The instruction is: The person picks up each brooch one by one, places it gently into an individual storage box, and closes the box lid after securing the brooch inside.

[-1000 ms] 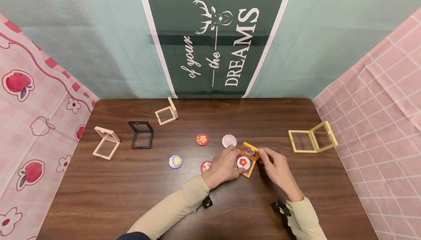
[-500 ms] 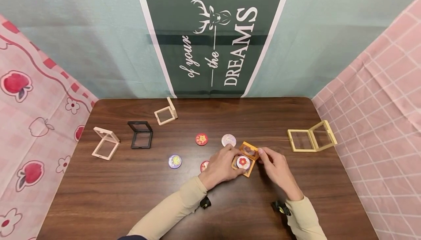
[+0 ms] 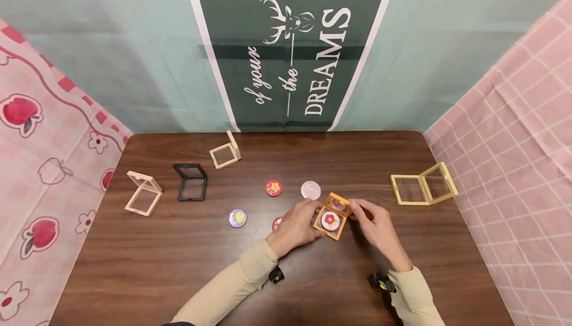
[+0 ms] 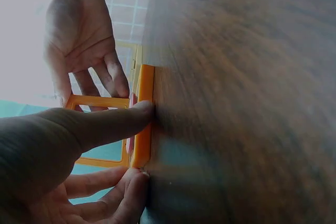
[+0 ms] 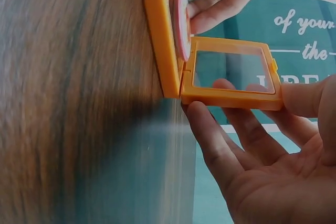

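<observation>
An orange hinged display frame (image 3: 336,237) with clear film windows stands open on the wooden table, its lid (image 5: 231,98) raised. Inside its base lies a round white badge (image 3: 330,221) with a red flower. My left hand (image 3: 295,228) holds the base from the left side, thumb at one edge and fingers at the opposite one, as the left wrist view shows. With thumb and fingertips, my right hand (image 3: 377,227) grips the lid by its edges. A red badge (image 3: 276,222) is partly hidden behind my left hand.
Left on the table stand a pinkish frame (image 3: 139,211), a black frame (image 3: 191,199) and a beige frame (image 3: 226,165), all open. A yellow frame (image 3: 413,203) stands open at right. Loose badges include red (image 3: 274,187), pale purple (image 3: 310,190) and blue-purple (image 3: 238,218).
The flower badge has settled into the orange base. My left thumb and fingers have let go of it and moved left to the base's side. The right hand stays at the lid.
</observation>
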The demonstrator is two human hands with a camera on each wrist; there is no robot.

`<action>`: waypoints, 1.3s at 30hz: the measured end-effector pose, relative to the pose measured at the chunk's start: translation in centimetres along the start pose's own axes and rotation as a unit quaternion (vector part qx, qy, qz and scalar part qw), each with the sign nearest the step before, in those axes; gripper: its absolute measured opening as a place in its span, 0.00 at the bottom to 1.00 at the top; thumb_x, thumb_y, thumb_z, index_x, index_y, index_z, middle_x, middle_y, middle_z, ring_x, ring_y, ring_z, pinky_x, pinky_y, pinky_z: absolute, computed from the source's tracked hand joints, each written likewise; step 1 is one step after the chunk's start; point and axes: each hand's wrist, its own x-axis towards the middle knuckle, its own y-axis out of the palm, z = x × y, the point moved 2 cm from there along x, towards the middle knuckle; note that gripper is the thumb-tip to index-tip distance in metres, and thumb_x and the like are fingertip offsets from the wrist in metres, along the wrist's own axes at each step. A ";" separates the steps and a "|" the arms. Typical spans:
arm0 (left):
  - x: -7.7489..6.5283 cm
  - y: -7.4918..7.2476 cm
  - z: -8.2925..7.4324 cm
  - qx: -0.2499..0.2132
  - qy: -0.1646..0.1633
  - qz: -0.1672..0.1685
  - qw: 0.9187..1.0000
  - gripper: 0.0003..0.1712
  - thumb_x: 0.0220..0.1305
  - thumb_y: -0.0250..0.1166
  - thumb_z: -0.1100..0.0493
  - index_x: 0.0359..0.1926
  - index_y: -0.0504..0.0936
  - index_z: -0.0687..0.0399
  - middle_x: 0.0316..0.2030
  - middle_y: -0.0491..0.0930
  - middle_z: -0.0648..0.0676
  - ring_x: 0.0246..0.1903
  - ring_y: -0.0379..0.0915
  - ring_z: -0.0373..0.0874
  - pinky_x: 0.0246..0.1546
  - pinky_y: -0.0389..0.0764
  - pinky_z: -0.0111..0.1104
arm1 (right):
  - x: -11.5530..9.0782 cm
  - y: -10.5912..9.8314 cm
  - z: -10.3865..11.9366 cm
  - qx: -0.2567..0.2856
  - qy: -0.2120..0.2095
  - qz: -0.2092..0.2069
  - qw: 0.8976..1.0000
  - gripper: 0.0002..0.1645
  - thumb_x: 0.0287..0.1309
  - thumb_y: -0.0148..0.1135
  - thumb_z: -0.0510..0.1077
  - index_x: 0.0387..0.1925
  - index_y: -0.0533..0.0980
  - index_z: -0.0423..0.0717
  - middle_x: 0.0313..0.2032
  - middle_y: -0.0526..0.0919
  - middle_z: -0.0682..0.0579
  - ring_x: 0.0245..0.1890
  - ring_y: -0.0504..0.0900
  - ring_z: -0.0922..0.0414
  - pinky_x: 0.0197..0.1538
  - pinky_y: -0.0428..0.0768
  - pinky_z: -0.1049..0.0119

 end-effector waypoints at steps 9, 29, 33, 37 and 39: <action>0.3 0.2 0.2 -0.023 -0.005 0.001 1.000 0.36 0.48 0.89 0.55 0.58 0.85 0.54 0.43 0.82 0.49 0.35 0.74 0.32 0.35 0.75 0.22 | -0.9 -0.3 0.2 0.006 -0.024 0.009 1.000 0.09 0.74 0.66 0.42 0.48 0.88 0.43 0.44 0.91 0.45 0.40 0.83 0.66 0.44 0.79 0.76; -0.3 0.2 -0.1 -0.036 -0.013 0.009 0.999 0.37 0.47 0.89 0.58 0.59 0.85 0.58 0.47 0.84 0.51 0.36 0.76 0.32 0.36 0.76 0.21 | -2.2 0.2 -0.1 0.021 -0.075 0.048 0.996 0.06 0.68 0.71 0.36 0.44 0.88 0.47 0.42 0.92 0.48 0.41 0.86 0.67 0.43 0.83 0.75; -0.3 0.2 0.0 -0.040 -0.016 0.010 0.999 0.36 0.46 0.89 0.60 0.57 0.84 0.58 0.47 0.84 0.52 0.36 0.78 0.33 0.36 0.77 0.22 | -2.4 0.4 0.2 0.017 -0.095 0.046 0.994 0.07 0.65 0.74 0.35 0.41 0.89 0.50 0.44 0.92 0.49 0.46 0.87 0.66 0.49 0.84 0.76; -0.4 0.3 0.0 -0.041 -0.015 0.010 0.999 0.36 0.46 0.88 0.60 0.57 0.84 0.58 0.48 0.84 0.52 0.36 0.78 0.34 0.36 0.77 0.21 | -2.6 0.6 0.6 0.010 -0.109 0.043 0.993 0.07 0.62 0.77 0.36 0.39 0.89 0.51 0.44 0.92 0.51 0.51 0.87 0.64 0.53 0.85 0.72; -0.3 0.3 -0.1 -0.040 -0.014 0.011 0.999 0.36 0.46 0.88 0.60 0.57 0.84 0.58 0.48 0.84 0.53 0.36 0.78 0.34 0.36 0.77 0.21 | -2.7 0.7 0.7 0.010 -0.109 0.044 0.993 0.08 0.61 0.77 0.36 0.39 0.89 0.52 0.44 0.92 0.51 0.52 0.87 0.62 0.53 0.86 0.69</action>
